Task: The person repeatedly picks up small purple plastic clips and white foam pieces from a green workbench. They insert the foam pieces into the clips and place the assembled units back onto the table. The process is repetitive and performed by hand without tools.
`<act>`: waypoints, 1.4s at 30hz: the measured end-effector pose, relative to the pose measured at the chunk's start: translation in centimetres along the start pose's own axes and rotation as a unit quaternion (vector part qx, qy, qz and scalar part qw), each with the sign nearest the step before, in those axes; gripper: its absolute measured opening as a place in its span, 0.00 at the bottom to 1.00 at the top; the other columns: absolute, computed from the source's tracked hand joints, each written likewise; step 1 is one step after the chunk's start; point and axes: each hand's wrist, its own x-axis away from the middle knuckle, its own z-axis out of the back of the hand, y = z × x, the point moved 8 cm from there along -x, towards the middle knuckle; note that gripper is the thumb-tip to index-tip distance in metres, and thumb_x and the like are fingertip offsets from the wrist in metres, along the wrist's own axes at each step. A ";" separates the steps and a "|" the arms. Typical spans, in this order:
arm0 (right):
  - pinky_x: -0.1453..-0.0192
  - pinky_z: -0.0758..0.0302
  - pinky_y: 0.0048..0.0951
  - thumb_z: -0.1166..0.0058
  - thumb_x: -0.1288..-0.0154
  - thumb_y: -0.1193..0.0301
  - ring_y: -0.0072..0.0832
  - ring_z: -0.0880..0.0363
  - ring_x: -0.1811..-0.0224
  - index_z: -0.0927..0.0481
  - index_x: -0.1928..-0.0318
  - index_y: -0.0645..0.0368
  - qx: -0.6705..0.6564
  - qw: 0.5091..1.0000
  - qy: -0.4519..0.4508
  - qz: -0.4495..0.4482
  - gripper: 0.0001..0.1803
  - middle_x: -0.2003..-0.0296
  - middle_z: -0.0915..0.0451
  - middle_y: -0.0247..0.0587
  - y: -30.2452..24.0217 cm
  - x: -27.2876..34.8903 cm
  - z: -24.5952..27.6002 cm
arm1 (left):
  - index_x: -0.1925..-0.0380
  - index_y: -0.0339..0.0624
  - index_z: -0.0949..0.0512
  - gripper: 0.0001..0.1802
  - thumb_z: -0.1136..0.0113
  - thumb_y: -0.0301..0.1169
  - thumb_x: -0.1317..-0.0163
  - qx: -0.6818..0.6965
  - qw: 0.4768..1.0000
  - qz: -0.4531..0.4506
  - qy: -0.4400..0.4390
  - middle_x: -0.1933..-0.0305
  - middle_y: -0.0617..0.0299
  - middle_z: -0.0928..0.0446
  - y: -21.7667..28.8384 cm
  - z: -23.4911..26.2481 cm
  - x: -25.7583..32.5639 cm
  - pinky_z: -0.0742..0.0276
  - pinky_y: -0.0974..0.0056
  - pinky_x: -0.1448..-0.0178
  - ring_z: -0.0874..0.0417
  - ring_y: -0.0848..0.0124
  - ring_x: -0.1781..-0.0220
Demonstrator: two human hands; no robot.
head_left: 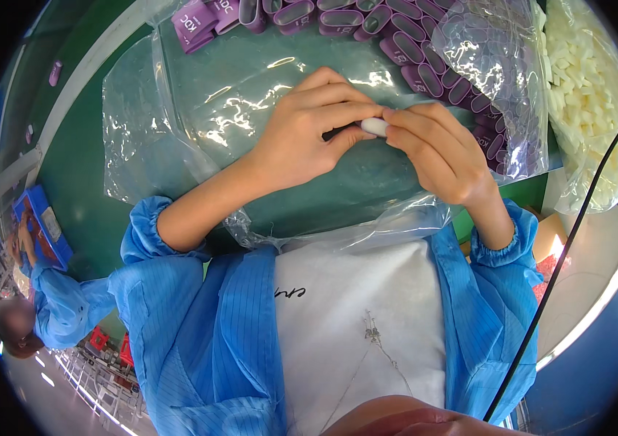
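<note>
My left hand (312,120) and my right hand (443,149) meet over the clear plastic sheet (251,102). A small white rounded piece (375,127) sits between their fingertips, pinched by my right thumb and fingers. A dark, narrow object (333,134) shows between my left thumb and fingers, against the white piece. Most of it is covered by the hand, so its kind cannot be made out. Several purple oval hollow shells (405,48) stand packed together just beyond my hands.
More purple shells lie under a clear plastic bag (487,65) at the right. Beside it is a bag of cream-coloured small parts (588,94). A black cable (567,254) crosses the right side. At far left, a co-worker in blue (62,312) reaches to a blue tray (53,225).
</note>
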 end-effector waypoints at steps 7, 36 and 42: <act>0.63 0.16 0.32 0.33 0.56 0.81 0.41 0.17 0.62 0.18 0.63 0.72 0.007 1.000 -0.004 0.014 0.16 0.59 0.17 0.52 0.1 0.3 0.6 | 0.57 0.40 0.14 0.19 0.27 0.20 0.52 -0.015 1.000 -0.002 -0.016 0.59 0.59 0.16 0.2 -0.2 -0.2 0.22 0.61 0.51 0.19 0.60 0.56; 0.52 0.21 0.38 0.45 0.29 0.66 0.41 0.15 0.57 0.18 0.48 0.54 0.344 0.823 -0.105 -0.440 0.12 0.51 0.18 0.42 23.4 13.9 15.2 | 0.43 0.52 0.17 0.31 0.38 0.12 0.47 -0.403 0.896 -0.027 -0.186 0.42 0.60 0.22 -2.7 14.6 -2.8 0.21 0.60 0.48 0.21 0.60 0.50; 0.55 0.22 0.36 0.45 0.28 0.67 0.38 0.15 0.61 0.18 0.48 0.54 0.368 0.827 -0.154 -0.396 0.12 0.54 0.16 0.41 24.1 14.9 16.3 | 0.52 0.41 0.18 0.23 0.29 0.20 0.51 -0.392 0.911 0.010 -0.127 0.48 0.60 0.22 -3.2 16.1 -3.4 0.21 0.60 0.50 0.21 0.61 0.53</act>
